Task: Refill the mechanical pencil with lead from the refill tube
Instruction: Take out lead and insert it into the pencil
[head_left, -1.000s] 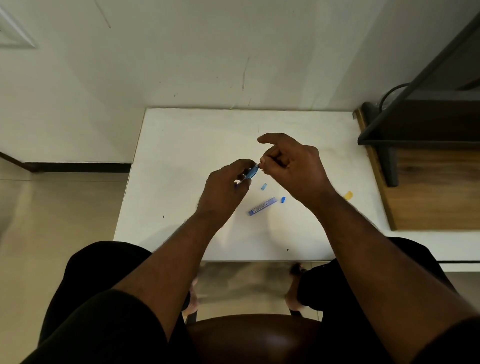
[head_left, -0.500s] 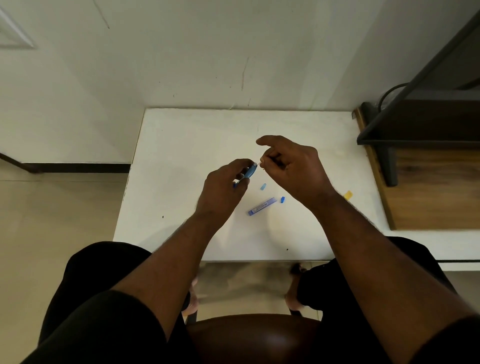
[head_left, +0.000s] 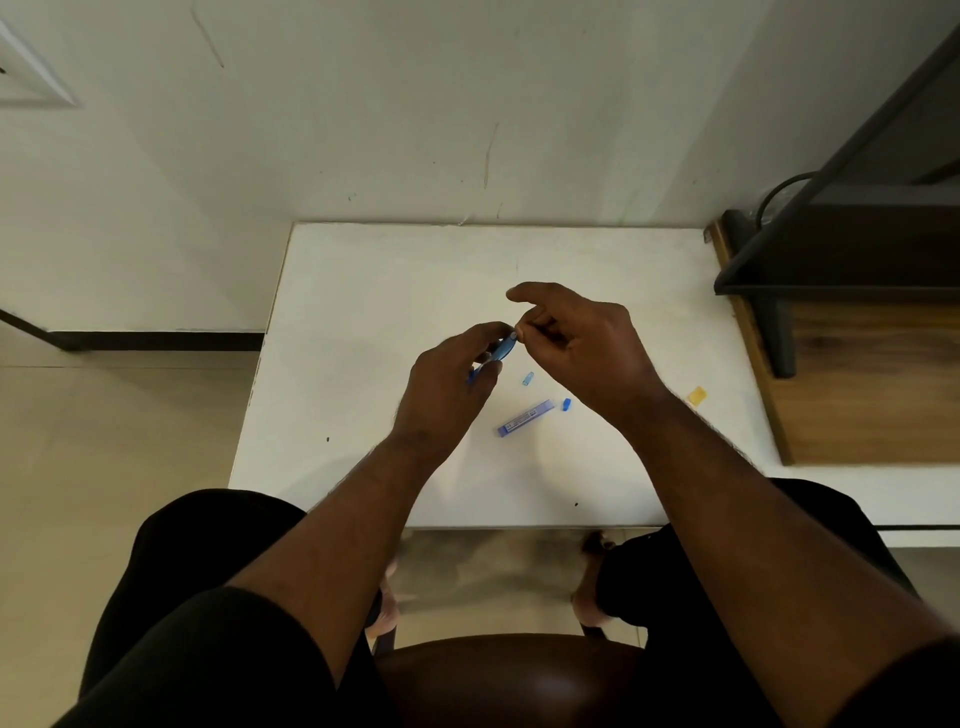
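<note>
My left hand (head_left: 447, 384) grips a blue mechanical pencil (head_left: 501, 349) above the white table (head_left: 374, 291), its upper end pointing up and right. My right hand (head_left: 582, 343) pinches thumb and finger right at that end; whatever it holds is too thin to make out, and its index finger sticks out. The blue lead refill tube (head_left: 524, 417) lies flat on the table below the hands. A small blue cap (head_left: 566, 404) rests by the tube's right end. A pale blue piece (head_left: 528, 379) lies just above the tube.
A small yellow piece (head_left: 697, 395) lies near the table's right edge. A wooden surface with a dark metal frame (head_left: 841, 280) stands to the right. The wall runs behind the table. My knees and a brown stool (head_left: 509, 675) are below.
Both hands have stayed nearly in place. The right hand's pinch has closed in a little on the pencil's upper end.
</note>
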